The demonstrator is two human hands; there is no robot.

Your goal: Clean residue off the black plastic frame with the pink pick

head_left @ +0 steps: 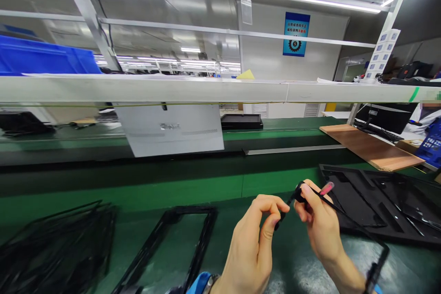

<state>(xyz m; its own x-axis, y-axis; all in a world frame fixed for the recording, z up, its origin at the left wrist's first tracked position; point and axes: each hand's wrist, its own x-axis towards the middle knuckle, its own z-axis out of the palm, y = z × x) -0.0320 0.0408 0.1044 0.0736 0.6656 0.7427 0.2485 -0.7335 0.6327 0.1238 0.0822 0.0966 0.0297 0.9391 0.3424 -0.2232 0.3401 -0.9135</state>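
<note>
My left hand (253, 239) is closed in a pinch on the near end of a thin black frame piece (358, 228). My right hand (320, 223) grips the same piece a little further right, thumb and fingers pressed together. From there the piece runs over my right wrist and bends down toward the lower right. A pink, partly clear stick (327, 188) pokes out from my right fingers; its other end is hidden. Left of my hands, a black rectangular frame (203, 239) lies on the green bench (151, 220).
A pile of black frames (62, 248) lies at the left. On the right is a black tray (365, 232) with dark panels in it. Beyond are a wooden board (375, 144), a hanging white sheet (175, 135) and a white shelf beam (179, 89). Part of another person shows far right.
</note>
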